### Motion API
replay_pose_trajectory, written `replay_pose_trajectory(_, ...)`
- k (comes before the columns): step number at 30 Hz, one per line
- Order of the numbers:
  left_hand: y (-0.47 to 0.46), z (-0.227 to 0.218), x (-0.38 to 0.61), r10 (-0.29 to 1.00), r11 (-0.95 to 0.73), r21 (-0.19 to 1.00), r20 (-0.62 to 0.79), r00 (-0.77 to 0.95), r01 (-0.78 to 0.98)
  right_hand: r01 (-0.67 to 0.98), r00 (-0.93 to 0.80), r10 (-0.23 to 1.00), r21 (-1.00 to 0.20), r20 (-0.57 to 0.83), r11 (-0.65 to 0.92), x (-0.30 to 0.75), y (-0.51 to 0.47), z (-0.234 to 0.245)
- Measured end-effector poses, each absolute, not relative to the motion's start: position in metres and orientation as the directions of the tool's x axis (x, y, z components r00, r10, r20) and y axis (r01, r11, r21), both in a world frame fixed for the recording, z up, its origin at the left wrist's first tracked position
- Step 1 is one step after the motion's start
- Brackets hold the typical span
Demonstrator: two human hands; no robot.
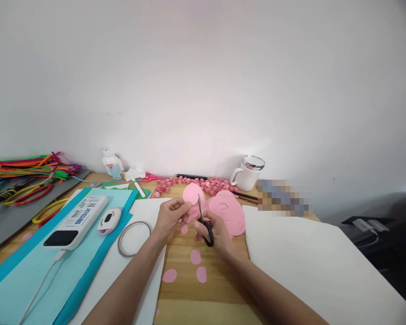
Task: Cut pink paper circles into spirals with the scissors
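Note:
Between thumb and fingers, my left hand (173, 215) pinches a pink paper circle (192, 193) by its lower edge, above the table. My right hand (214, 229) grips black-handled scissors (208, 231), their blades pointing up at the circle's right edge. Whether the blades touch the paper I cannot tell. Just right of the scissors lies a heap of cut pink paper circles (228, 212), some with curved or spiral cuts. Behind the hands several small rolled pink paper roses (216, 185) are spread along the wall. Small pink paper ovals (170, 275) lie on the wood nearer me.
A white mug (249, 174) and a dark pen (245, 197) stand and lie at back right. White sheets (301, 253) cover both sides. To the left are a power bank (77, 223), a small white device (109, 221), a tape ring (123, 246), a white bottle (112, 164) and coloured pipe cleaners (27, 169).

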State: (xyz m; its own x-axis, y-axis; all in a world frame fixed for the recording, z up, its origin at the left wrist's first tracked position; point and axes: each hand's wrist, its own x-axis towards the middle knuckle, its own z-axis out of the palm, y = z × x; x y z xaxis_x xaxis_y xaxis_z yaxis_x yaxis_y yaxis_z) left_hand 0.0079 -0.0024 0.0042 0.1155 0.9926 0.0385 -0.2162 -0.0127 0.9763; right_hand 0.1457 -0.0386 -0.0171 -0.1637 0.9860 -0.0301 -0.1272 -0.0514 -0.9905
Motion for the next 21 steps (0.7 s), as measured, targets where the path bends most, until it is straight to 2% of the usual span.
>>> replay_pose_trajectory(4, -0.003, 0.004, 0.008, 0.993, -0.025, 0.966, 0.054, 0.107, -0.256, -0.129, -0.178, 0.984, -0.991, -0.009, -0.032, 0.145, -0.039, -0.021)
replay_pose_trajectory(9, -0.004, 0.004, 0.010, 0.992, -0.027, 0.990, 0.043, 0.120, -0.137, -0.116, -0.216, 0.976, -0.992, -0.020, -0.046, 0.141, -0.039, -0.024)
replay_pose_trajectory(13, -0.003, 0.001, 0.008, 0.993, -0.050, 0.993, 0.061, 0.105, -0.109, -0.097, -0.235, 0.971, -0.993, -0.042, -0.066, 0.141, -0.038, -0.024)
replay_pose_trajectory(18, 0.000, -0.007, 0.005, 0.972, 0.012, 0.994, 0.014, 0.233, -0.111, -0.167, -0.210, 0.976, -0.986, 0.064, 0.028, 0.144, -0.036, -0.022)
replay_pose_trajectory(21, -0.001, -0.009, 0.006, 0.965, 0.025, 0.994, 0.004, 0.262, -0.110, -0.180, -0.206, 0.976, -0.983, 0.067, 0.030, 0.144, -0.036, -0.019)
